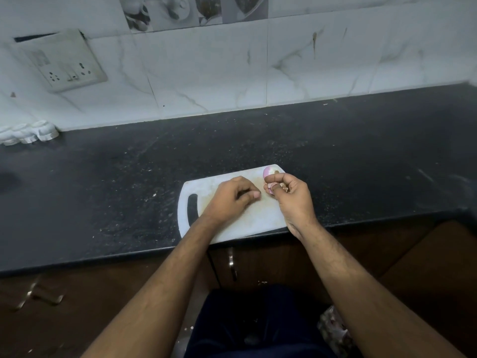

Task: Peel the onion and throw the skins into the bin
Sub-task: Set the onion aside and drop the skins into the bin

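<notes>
At the far left of the frame, a white moulded tray is seen on the black countertop against the tiled wall, and above it, in the upper left, a switch-and-socket plate is fixed to the marble-patterned tiles. Just right of centre, a white cutting board with a handle slot at its left end is laid at the counter's near edge. The left hand is held over the middle of the board, its fingers curled downward; whether anything is pinched under them cannot be told. Just beside it to the right, the right hand is raised over the board's far right corner, and the peeled purple-white onion is gripped between its thumb and curled fingers; scraps of skin seem to be held there too. In the lower right of the frame, a crumpled plastic bag is seen on the floor beside the person's dark trousers.
</notes>
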Available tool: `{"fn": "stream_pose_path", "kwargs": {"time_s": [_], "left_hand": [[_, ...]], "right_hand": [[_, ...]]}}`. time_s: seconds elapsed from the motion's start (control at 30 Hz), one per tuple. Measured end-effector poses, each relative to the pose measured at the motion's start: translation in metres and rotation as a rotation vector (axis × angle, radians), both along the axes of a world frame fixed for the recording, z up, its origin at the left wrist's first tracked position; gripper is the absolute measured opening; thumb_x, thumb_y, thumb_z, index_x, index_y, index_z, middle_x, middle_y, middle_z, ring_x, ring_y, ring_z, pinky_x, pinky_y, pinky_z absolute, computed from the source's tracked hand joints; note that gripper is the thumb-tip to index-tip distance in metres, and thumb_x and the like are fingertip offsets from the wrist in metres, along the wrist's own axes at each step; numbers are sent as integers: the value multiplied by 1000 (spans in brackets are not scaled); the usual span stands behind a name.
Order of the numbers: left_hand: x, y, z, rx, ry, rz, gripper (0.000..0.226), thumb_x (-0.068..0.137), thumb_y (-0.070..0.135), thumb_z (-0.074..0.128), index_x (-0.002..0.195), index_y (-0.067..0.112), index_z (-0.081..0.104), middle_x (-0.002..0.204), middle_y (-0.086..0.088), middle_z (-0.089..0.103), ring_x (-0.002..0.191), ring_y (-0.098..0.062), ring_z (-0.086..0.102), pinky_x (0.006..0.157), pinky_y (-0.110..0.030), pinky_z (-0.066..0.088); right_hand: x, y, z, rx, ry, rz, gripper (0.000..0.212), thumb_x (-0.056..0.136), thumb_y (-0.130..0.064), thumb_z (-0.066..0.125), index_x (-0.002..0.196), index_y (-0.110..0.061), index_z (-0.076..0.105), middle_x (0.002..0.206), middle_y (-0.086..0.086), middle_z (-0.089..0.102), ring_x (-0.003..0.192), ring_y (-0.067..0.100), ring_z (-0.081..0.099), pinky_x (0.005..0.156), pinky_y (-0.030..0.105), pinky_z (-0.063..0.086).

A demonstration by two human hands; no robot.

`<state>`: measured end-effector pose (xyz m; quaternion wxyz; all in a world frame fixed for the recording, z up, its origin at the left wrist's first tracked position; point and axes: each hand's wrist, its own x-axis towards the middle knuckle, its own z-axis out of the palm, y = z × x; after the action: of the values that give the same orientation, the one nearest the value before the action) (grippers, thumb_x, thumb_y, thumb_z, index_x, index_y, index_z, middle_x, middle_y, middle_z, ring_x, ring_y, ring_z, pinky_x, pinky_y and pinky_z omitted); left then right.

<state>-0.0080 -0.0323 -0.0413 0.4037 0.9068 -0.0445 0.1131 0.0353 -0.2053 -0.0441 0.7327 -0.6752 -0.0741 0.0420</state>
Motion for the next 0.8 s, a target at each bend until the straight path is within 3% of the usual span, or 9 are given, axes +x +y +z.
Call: {"fn": "stream_pose_path", "kwargs": {"time_s": [0.1, 0.17, 0.33, 0.43, 0.6, 0.8], "left_hand": [[-8, 10, -1, -11, -57, 46, 28, 106, 5, 52, 114, 20, 74, 121, 4, 73, 115, -8, 66, 103, -26, 51], [-9, 14, 1, 54, -50, 25, 45, 100, -4, 43, 125, 19, 71, 134, 4, 70, 126, -6, 59, 113, -29, 46], [-8, -4, 10, 224, 69, -229, 61, 95, 9, 38, 155, 11, 50, 160, -1, 50, 147, -5, 39, 123, -11, 22], [-13, 0, 10, 200, 118, -228, 58, 98, 16, 40, 155, 12, 50, 161, -3, 50, 149, -11, 42, 127, -24, 25], [-19, 8, 4, 437, 119, -325, 47, 109, 21, 47, 155, 12, 51, 167, -3, 41, 154, -16, 37, 128, -28, 25], [-33, 25, 5, 532, 89, -221, 38, 109, 17, 53, 146, 16, 62, 160, 0, 53, 147, -19, 49, 123, -36, 39]], "right_hand": [[1, 1, 1, -9, -4, -1, 26, 96, 2, 63, 93, -19, 79, 99, -6, 78, 95, 16, 76, 91, 28, 59], [0, 2, 2, -19, -11, 1, 25, 96, 2, 63, 94, -17, 79, 101, -5, 78, 96, 15, 76, 90, 26, 59], [1, 1, 1, -10, -17, -26, 23, 97, 2, 60, 98, -13, 77, 110, 2, 76, 96, 14, 75, 90, 23, 59], [0, 1, -1, -20, -28, -58, 22, 97, 1, 60, 99, -14, 77, 102, -1, 77, 91, 12, 74, 86, 21, 58], [0, 0, 0, 1, -25, -109, 19, 97, -3, 62, 100, -16, 76, 97, -3, 77, 86, 8, 71, 80, 18, 56], [-3, 1, 1, -10, -44, -76, 19, 98, -1, 61, 101, -12, 77, 99, 1, 77, 88, 10, 71, 80, 16, 56]]}}
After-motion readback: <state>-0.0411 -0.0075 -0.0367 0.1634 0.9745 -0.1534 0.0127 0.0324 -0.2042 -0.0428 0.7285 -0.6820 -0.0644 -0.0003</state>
